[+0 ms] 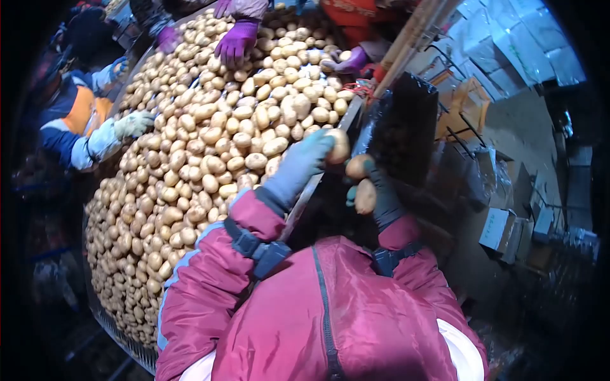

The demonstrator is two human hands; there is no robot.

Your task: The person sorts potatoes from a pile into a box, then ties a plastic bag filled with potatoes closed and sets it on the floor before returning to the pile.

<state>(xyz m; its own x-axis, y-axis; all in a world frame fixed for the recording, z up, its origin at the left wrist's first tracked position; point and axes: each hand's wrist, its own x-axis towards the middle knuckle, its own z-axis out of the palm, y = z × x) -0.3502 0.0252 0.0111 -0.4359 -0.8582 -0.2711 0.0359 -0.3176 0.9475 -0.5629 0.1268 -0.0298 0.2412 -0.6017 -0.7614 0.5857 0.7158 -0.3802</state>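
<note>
Gloved in blue-grey, my left hand (300,166) is closed on a large potato (338,146) at the right edge of the sorting table. My right hand (381,193), in a dark glove with green-blue fingertips, holds two potatoes, an upper one (358,166) and a lower one (365,196), just right of the table's edge. Both hands are near each other but apart. A wide heap of potatoes (210,136) covers the table to the left and ahead. Below my hands the space is dark.
Co-workers' gloved hands reach over the heap: a purple glove (237,43), another purple glove (348,61) and a pale glove (133,124). The table's metal edge (309,190) runs beside me. A dark lined box (406,120), wooden poles (410,41) and cartons (497,228) stand at right.
</note>
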